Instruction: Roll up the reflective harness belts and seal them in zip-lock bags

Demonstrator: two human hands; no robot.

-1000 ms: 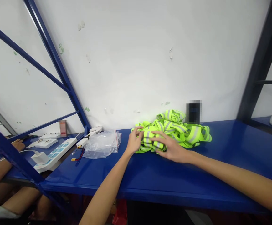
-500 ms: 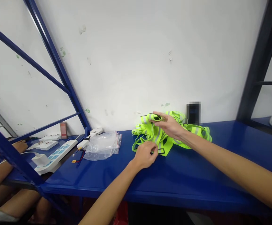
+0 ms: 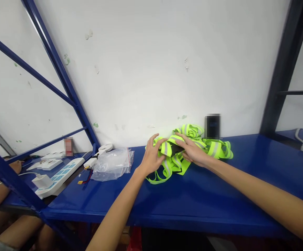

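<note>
Left of centre, clear bags [image 3: 112, 165] lie on the desk [image 3: 167, 205]; a wide tug could nudge them. Near centre, my left hand [image 3: 151, 155] is half-curled, with a fold of neon strap [image 3: 166, 149] between thumb and fingers. My right hand [image 3: 194, 150], partly closed, holds the fold's other side. Tangled loops [image 3: 215, 150] around it could snag if I pull, and perhaps topple the dark object [image 3: 213, 127] behind, right of centre.
</note>
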